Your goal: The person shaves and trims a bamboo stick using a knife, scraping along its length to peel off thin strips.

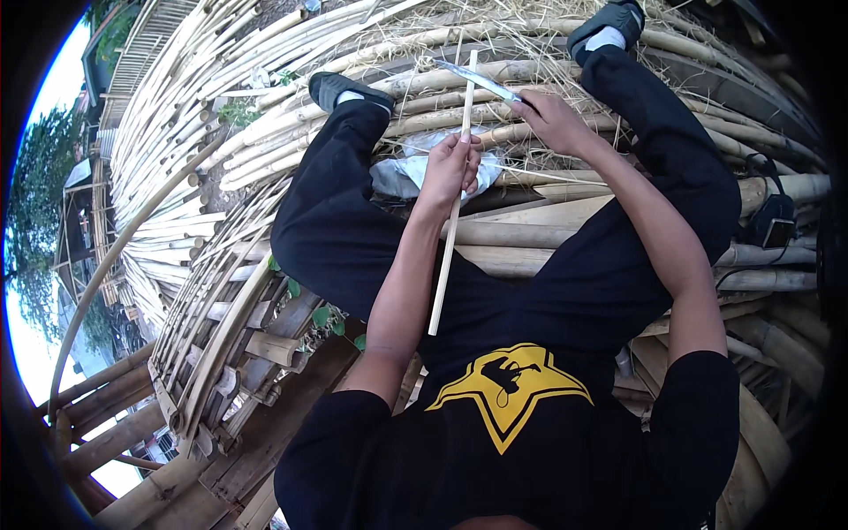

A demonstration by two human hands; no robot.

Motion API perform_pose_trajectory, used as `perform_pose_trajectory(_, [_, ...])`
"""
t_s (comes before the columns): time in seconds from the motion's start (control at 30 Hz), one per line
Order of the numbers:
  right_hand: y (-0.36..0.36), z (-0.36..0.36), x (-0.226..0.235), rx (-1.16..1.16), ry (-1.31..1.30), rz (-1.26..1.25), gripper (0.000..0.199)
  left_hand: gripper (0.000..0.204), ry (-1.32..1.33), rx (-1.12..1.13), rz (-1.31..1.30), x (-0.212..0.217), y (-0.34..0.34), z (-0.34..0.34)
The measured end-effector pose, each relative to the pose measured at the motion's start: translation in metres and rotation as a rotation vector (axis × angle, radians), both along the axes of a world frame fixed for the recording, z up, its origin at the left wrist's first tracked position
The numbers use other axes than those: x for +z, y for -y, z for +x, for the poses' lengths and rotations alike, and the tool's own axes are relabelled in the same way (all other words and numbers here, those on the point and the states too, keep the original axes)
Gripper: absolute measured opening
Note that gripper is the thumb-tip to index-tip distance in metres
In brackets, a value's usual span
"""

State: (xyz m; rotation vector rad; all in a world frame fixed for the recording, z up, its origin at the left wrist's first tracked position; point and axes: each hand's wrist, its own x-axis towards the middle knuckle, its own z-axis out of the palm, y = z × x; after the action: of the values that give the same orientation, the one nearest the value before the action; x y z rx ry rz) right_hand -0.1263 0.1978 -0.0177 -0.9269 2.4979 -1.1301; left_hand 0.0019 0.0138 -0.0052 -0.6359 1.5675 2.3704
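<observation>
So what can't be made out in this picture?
All in the head view:
The knife: most of its handle, inside the right hand.
The pale strip: its gripped stretch, behind the left hand's fingers.
The black device: screen details, too small.

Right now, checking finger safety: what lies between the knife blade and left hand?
The head view shows a stretch of pale strip between knife blade and left hand.
</observation>
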Motion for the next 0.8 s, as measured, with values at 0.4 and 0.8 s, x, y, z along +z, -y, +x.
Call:
perform_pose_trajectory(0.4, [0.001,0.022,0.011,0.218,-0.063,0.102,0.040,0.019,-0.094,-0.023,0.153,0.004,0.000,-0.002])
perform_pose_trajectory(0.8, [-0.077,-0.082,-0.033,-0.322,-0.058,0.470,0.055,0.018,-0.118,-0.048,0.368,0.032,-0.004,0.024])
